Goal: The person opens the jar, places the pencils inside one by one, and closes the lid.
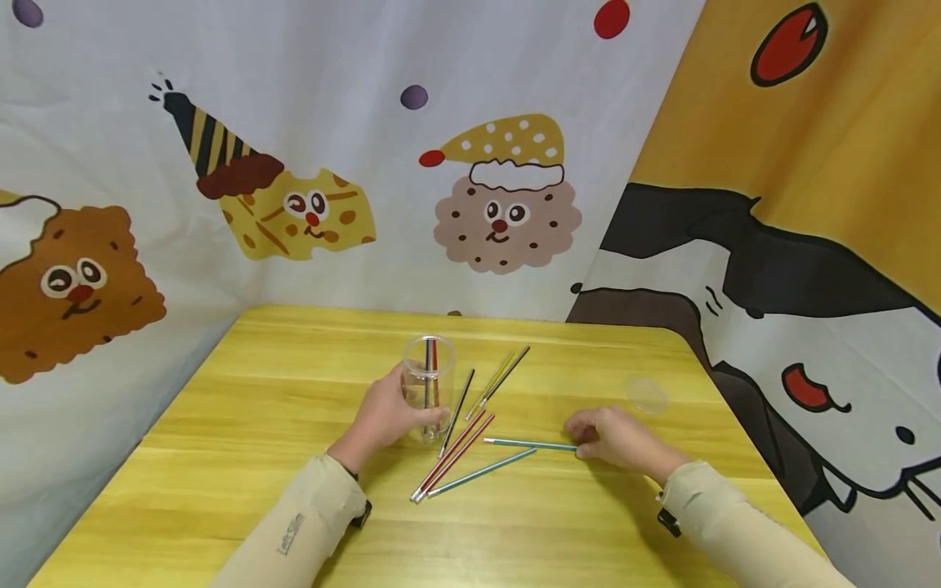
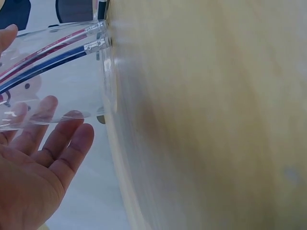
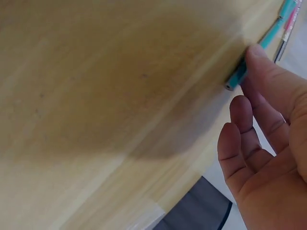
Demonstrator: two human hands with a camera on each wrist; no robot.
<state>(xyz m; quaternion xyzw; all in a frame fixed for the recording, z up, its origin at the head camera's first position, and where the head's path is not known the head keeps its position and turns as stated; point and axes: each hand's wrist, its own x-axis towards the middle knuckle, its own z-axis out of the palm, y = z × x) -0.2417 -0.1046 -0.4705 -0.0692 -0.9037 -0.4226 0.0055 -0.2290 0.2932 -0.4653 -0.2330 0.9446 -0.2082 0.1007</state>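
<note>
My left hand (image 1: 388, 412) grips a clear plastic cup (image 1: 446, 390) standing upright on the table, its fingers and thumb curled round the wall. Inside the cup stand a blue pencil (image 2: 53, 63) and a red pencil (image 2: 50, 49). Over to the right, my right hand (image 1: 621, 438) pinches the end of a teal pencil (image 1: 525, 444) between thumb and fingers, low over the wood. In the right wrist view the pencil's tip (image 3: 236, 79) pokes out past the thumb, and the other fingers are loosely bent. A second teal pencil (image 1: 481, 473) lies just in front of it.
Between the hands lie two red pencils (image 1: 454, 456), a dark pencil (image 1: 458, 412), a yellow pencil (image 1: 494, 380) and another dark pencil (image 1: 509, 373). A clear round lid (image 1: 648, 394) rests on the wooden table (image 1: 294, 367) at the right. A printed curtain (image 1: 331, 106) hangs behind.
</note>
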